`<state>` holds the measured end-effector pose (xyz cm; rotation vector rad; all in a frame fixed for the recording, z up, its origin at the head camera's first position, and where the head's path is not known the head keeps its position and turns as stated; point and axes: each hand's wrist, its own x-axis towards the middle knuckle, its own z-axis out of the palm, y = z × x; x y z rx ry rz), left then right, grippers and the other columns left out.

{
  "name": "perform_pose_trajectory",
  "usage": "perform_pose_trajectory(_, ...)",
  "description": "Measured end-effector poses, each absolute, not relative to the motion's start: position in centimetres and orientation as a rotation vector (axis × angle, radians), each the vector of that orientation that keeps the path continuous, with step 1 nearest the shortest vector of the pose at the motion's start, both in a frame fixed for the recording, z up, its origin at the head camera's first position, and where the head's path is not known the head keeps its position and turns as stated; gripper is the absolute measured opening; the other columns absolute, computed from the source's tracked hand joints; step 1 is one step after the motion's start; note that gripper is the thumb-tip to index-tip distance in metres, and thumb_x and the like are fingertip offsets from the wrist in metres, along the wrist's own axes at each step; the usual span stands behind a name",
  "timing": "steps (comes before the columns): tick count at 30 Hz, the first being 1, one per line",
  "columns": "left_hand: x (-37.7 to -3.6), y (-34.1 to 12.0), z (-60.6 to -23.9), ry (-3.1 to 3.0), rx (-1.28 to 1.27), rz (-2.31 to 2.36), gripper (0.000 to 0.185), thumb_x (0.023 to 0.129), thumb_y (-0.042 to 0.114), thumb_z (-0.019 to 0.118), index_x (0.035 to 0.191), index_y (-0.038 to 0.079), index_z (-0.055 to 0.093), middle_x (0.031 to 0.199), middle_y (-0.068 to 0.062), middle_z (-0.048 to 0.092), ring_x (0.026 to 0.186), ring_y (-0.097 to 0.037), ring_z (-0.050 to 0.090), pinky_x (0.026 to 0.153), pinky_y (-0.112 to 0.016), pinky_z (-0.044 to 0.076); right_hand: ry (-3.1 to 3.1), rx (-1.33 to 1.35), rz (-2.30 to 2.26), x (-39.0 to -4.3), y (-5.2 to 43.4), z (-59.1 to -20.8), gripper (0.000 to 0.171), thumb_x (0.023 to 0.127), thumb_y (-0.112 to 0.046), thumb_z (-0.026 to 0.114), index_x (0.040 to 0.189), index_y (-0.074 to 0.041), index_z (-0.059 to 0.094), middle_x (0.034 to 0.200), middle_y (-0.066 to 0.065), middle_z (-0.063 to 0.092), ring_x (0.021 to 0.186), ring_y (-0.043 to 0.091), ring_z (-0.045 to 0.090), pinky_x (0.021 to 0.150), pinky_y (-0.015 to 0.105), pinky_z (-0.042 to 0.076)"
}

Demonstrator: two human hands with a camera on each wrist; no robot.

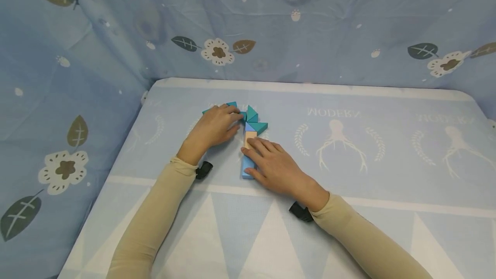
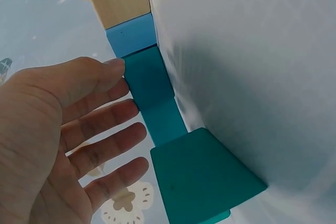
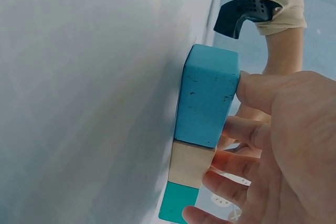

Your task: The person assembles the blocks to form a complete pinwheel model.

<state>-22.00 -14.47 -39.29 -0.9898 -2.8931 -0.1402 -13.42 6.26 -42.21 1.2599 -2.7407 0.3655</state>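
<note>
Building blocks lie end to end on the table, with a blue block (image 1: 246, 169) nearest the person, then a wood-coloured block (image 1: 251, 134), a small blue triangle (image 1: 249, 127) and several teal triangular blocks (image 1: 252, 114) fanning out at the far end. My left hand (image 1: 218, 125) is beside the teal end, partly covering it. In the left wrist view its thumb tip touches a teal block (image 2: 149, 74), its other fingers extended along the row. My right hand (image 1: 277, 168) rests against the near end; in the right wrist view, its thumb and loosely bent fingers touch one side of the blue block (image 3: 209, 98).
A light blue patterned cloth (image 1: 337, 150) covers the table. Blue printed fabric (image 1: 271, 25) hangs behind it and along the left side. Black wrist devices (image 1: 204, 170) are worn under both forearms.
</note>
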Motion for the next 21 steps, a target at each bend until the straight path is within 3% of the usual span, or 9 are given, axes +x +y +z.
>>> perform_pose_trajectory(13, -22.56, -14.98, -39.35, -2.943, -1.017, -0.264, 0.038, 0.088, 0.03, 0.063, 0.119, 0.01, 0.063, 0.121, -0.006, 0.055, 0.108, -0.026, 0.05, 0.094, -0.043, 0.038, -2.738, 1.254, 0.383, -13.38, 6.26, -42.16, 0.051, 0.093, -0.041, 0.05, 0.135, -0.013, 0.046, 0.14, 0.01, 0.036, 0.13, 0.026, 0.029, 0.101, 0.043, 0.029)
perform_pose_trajectory(21, -22.7, -15.18, -39.38, -2.969, -1.023, -0.276, 0.039, 0.088, 0.03, 0.063, 0.122, 0.01, 0.061, 0.123, -0.005, 0.053, 0.112, -0.026, 0.048, 0.1, -0.044, 0.032, -2.73, 1.253, 0.398, -13.37, 6.29, -42.16, 0.05, 0.093, -0.041, 0.05, 0.135, -0.014, 0.047, 0.14, 0.01, 0.037, 0.129, 0.025, 0.03, 0.101, 0.043, 0.029)
